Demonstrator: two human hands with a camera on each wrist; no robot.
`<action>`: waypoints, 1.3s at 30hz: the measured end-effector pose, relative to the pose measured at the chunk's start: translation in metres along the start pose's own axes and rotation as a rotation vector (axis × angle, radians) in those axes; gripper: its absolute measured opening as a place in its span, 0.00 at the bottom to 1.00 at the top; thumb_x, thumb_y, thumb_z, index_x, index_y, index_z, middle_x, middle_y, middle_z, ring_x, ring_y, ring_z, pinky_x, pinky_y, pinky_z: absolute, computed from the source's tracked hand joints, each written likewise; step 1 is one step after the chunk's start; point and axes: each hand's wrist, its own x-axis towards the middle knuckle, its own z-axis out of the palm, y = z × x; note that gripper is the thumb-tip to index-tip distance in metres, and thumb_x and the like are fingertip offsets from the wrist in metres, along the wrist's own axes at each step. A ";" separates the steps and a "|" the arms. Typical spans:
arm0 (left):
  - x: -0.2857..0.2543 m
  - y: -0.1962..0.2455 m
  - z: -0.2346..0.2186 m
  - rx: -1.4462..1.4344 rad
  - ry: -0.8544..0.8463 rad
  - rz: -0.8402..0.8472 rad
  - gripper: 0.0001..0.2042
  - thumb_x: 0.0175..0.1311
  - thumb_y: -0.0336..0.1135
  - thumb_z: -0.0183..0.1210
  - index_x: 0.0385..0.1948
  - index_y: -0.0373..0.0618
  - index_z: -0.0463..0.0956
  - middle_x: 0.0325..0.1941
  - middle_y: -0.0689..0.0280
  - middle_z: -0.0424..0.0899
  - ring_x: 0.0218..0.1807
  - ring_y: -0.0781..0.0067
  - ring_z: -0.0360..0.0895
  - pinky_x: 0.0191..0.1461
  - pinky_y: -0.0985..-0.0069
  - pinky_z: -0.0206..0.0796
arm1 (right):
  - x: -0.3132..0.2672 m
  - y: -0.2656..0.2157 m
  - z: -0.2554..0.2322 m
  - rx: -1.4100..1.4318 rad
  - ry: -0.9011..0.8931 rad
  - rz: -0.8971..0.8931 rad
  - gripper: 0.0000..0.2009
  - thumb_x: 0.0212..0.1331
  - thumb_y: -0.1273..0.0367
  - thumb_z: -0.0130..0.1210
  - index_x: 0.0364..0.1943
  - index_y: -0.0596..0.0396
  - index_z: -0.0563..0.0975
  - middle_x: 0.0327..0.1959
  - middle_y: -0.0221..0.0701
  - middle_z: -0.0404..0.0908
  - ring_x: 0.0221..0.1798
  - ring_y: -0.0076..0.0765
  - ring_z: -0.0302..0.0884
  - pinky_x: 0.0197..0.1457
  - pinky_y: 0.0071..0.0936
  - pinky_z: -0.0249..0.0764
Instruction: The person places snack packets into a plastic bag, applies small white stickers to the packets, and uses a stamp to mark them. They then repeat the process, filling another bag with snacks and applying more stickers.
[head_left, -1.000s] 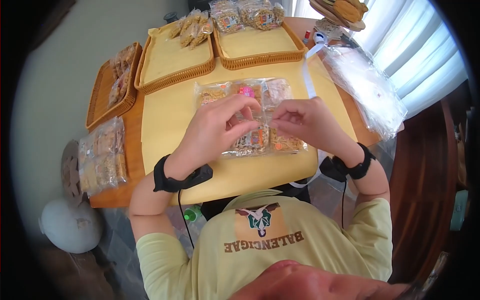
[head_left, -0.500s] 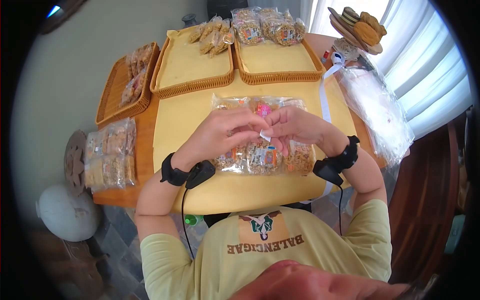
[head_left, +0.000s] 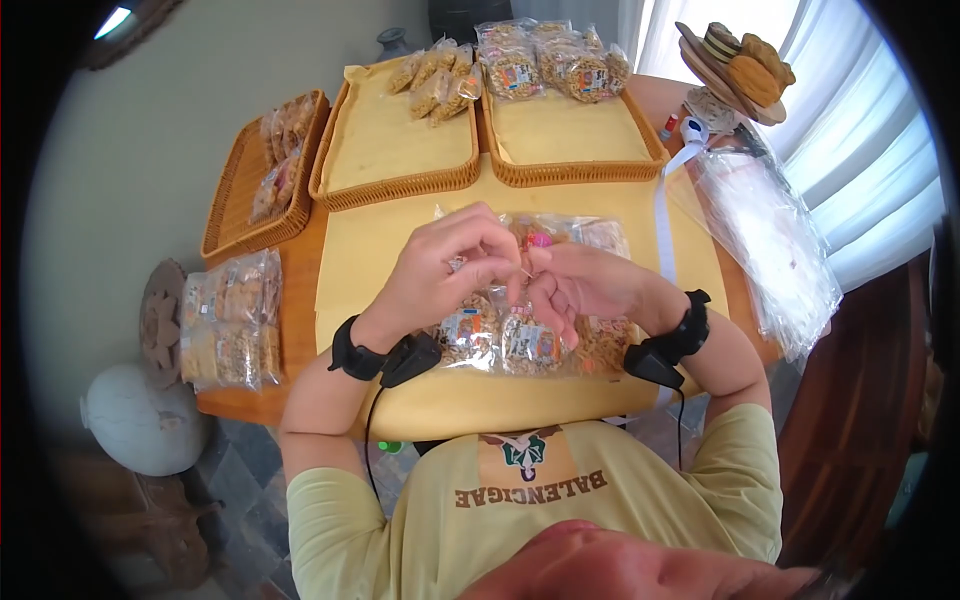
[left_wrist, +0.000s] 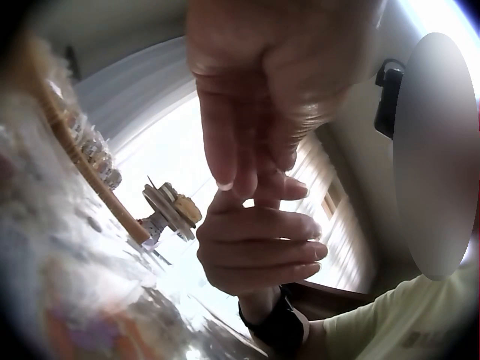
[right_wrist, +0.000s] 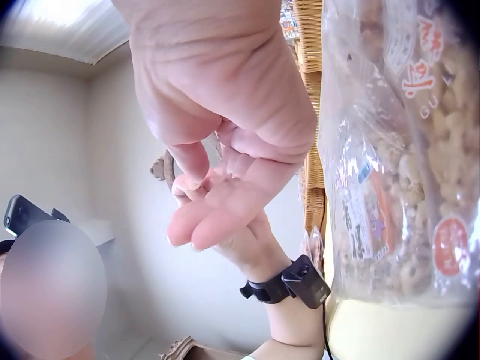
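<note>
My left hand (head_left: 450,265) and right hand (head_left: 590,285) meet fingertip to fingertip over a bundle of clear snack packs (head_left: 465,335). Between their thumbs and forefingers they pinch a small white piece (head_left: 527,271), thin and mostly hidden by the fingers. In the left wrist view, the left fingertips (left_wrist: 225,184) come down onto the right hand's thumb and forefinger. The right hand's other fingers (right_wrist: 214,217) are loosely bent in the right wrist view. Below the hands, the packs lie flat in rows in a clear wrapping, with printed labels and nutty or grainy pieces showing.
Wicker trays (head_left: 400,190) line the far side, with bagged snacks (head_left: 590,75) at their back. A white strip (head_left: 662,225) runs from its roll (head_left: 692,128) beside flat clear bags (head_left: 765,235). Another wrapped snack bundle (head_left: 230,325) lies at left on yellow-covered table's wooden edge (head_left: 300,370).
The hands were apart a second ago, then met with a white piece showing between them. Now the piece is turned and harder to see. The head view has tilted up and shifted left.
</note>
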 end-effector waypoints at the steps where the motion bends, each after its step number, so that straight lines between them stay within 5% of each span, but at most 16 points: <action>1: 0.000 -0.003 -0.001 -0.102 0.065 -0.080 0.03 0.53 0.24 0.56 0.28 0.40 0.74 0.24 0.69 0.74 0.27 0.78 0.71 0.29 0.82 0.64 | 0.000 0.000 -0.004 0.000 -0.004 -0.001 0.16 0.63 0.59 0.44 0.40 0.60 0.71 0.17 0.32 0.74 0.16 0.27 0.75 0.21 0.21 0.75; 2: 0.001 -0.002 0.000 -0.099 0.065 -0.082 0.03 0.53 0.24 0.56 0.28 0.40 0.74 0.24 0.69 0.74 0.27 0.78 0.71 0.29 0.82 0.64 | -0.001 0.000 -0.010 -0.004 0.003 -0.042 0.16 0.62 0.59 0.44 0.41 0.60 0.70 0.19 0.32 0.74 0.18 0.28 0.76 0.22 0.20 0.75; 4: 0.003 0.001 0.001 -0.427 0.197 -0.353 0.03 0.55 0.28 0.57 0.30 0.40 0.73 0.26 0.72 0.74 0.26 0.84 0.69 0.28 0.86 0.63 | 0.000 -0.002 -0.011 -0.007 0.004 -0.082 0.17 0.62 0.58 0.45 0.42 0.59 0.70 0.22 0.32 0.75 0.20 0.28 0.77 0.22 0.20 0.75; 6: 0.001 -0.004 -0.001 -0.424 0.161 -0.509 0.04 0.56 0.29 0.57 0.31 0.40 0.73 0.25 0.72 0.74 0.25 0.85 0.69 0.27 0.87 0.63 | -0.001 -0.005 -0.001 -0.301 0.329 -0.186 0.16 0.60 0.59 0.48 0.42 0.57 0.70 0.29 0.32 0.76 0.26 0.27 0.78 0.24 0.18 0.74; 7: 0.000 -0.007 -0.002 -0.425 0.116 -0.660 0.05 0.57 0.31 0.57 0.31 0.40 0.73 0.24 0.72 0.74 0.24 0.86 0.69 0.27 0.88 0.63 | 0.001 -0.004 -0.001 -0.299 0.322 -0.183 0.16 0.60 0.59 0.48 0.42 0.57 0.70 0.29 0.32 0.76 0.26 0.27 0.78 0.24 0.18 0.74; 10: -0.002 -0.015 -0.003 -0.396 0.077 -0.718 0.06 0.57 0.32 0.57 0.32 0.41 0.73 0.23 0.72 0.74 0.22 0.86 0.69 0.25 0.87 0.63 | 0.005 0.001 -0.003 -0.408 0.429 -0.218 0.14 0.58 0.61 0.51 0.43 0.56 0.70 0.34 0.30 0.75 0.30 0.24 0.78 0.26 0.16 0.74; 20: -0.002 -0.023 0.006 -0.512 0.023 -0.765 0.06 0.58 0.32 0.56 0.32 0.40 0.72 0.22 0.71 0.74 0.23 0.85 0.72 0.25 0.87 0.67 | 0.014 0.011 -0.013 -0.471 0.507 -0.174 0.08 0.55 0.69 0.55 0.35 0.59 0.74 0.29 0.29 0.77 0.29 0.21 0.77 0.24 0.15 0.74; 28: -0.002 -0.019 0.010 -0.334 0.081 -0.664 0.04 0.59 0.30 0.55 0.31 0.40 0.71 0.23 0.71 0.75 0.22 0.86 0.70 0.24 0.87 0.65 | 0.004 0.004 -0.008 -0.480 0.552 -0.154 0.06 0.54 0.72 0.54 0.34 0.60 0.74 0.28 0.31 0.79 0.29 0.23 0.79 0.24 0.15 0.73; 36: -0.008 -0.004 0.012 -0.153 -0.187 -0.659 0.08 0.56 0.36 0.57 0.27 0.41 0.72 0.18 0.71 0.74 0.21 0.85 0.69 0.24 0.82 0.61 | -0.009 0.007 0.002 -0.605 0.488 0.022 0.04 0.54 0.72 0.52 0.31 0.59 0.73 0.26 0.31 0.80 0.27 0.22 0.78 0.26 0.16 0.72; 39: -0.004 0.010 0.010 0.028 -0.226 -0.594 0.08 0.55 0.37 0.58 0.27 0.42 0.72 0.19 0.67 0.75 0.21 0.76 0.71 0.26 0.77 0.63 | -0.017 0.009 0.011 -0.631 0.464 0.091 0.05 0.54 0.72 0.52 0.32 0.59 0.74 0.26 0.31 0.80 0.26 0.21 0.77 0.26 0.16 0.72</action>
